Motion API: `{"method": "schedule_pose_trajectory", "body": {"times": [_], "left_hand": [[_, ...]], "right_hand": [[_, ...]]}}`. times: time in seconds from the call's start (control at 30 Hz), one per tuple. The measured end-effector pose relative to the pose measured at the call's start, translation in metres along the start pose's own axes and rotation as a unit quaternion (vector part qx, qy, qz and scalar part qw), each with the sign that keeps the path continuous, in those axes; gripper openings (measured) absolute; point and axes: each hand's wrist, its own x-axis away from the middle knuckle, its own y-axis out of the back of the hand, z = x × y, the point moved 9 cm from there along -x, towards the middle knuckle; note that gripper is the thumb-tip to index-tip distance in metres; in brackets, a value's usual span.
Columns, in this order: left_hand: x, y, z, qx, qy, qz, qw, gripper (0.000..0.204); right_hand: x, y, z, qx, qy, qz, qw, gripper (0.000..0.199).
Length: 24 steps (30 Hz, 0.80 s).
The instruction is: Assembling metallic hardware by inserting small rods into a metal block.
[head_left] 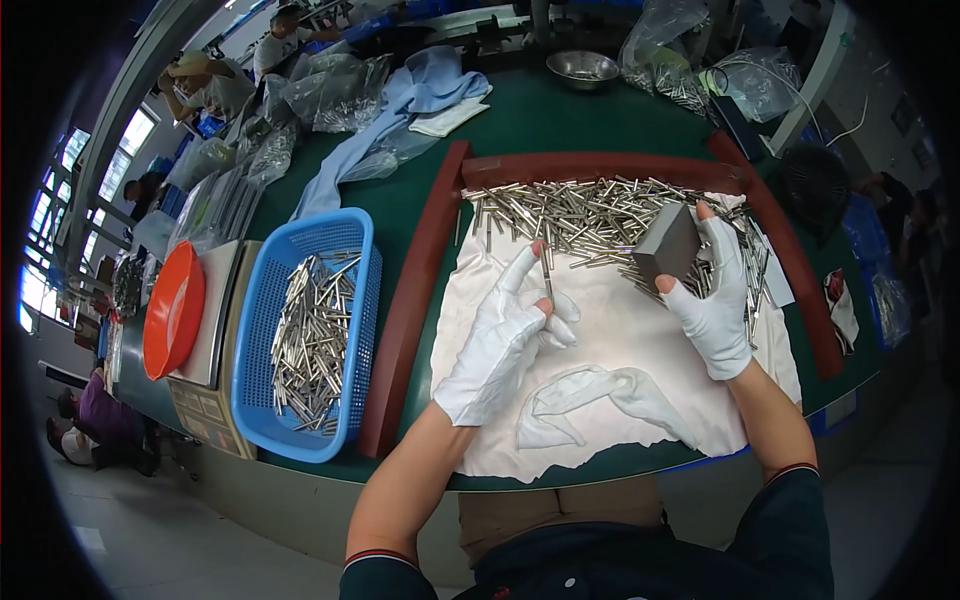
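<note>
My left hand (497, 348), in a white glove with bare thumb and index tips, pinches a slim metal pin (547, 266) that stands nearly upright. In my right hand (720, 310), gloved the same way, a dark grey rectangular block (668, 246) is gripped between thumb and fingers, tilted above the cloth. Behind both hands lies a loose heap of shiny metal pins (560, 212), some of them hidden by the block. All this rests on a pale pink cloth (590, 320). A crumpled white cloth strip (610, 388) is spread nearest my body.
Dark red bars (408, 330) frame the cloth on three sides of the green table (530, 125). To the left stand a blue perforated basket (368, 270) of pins and a scale (215, 330) bearing an orange bowl (175, 310). A metal bowl (583, 68) and plastic bags (745, 85) sit at the back.
</note>
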Motion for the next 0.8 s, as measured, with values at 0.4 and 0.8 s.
{"method": "schedule_pose_trajectory", "body": {"times": [0.4, 0.8], "left_hand": [[0.007, -0.025, 0.014, -0.048, 0.062, 0.064, 0.995, 0.072], [0.008, -0.027, 0.013, -0.075, 0.07, 0.081, 0.991, 0.077]], "right_hand": [[0.011, -0.019, 0.054, 0.097, 0.19, 0.033, 0.976, 0.088], [0.01, -0.022, 0.054, 0.079, 0.169, 0.09, 0.978, 0.087]]}}
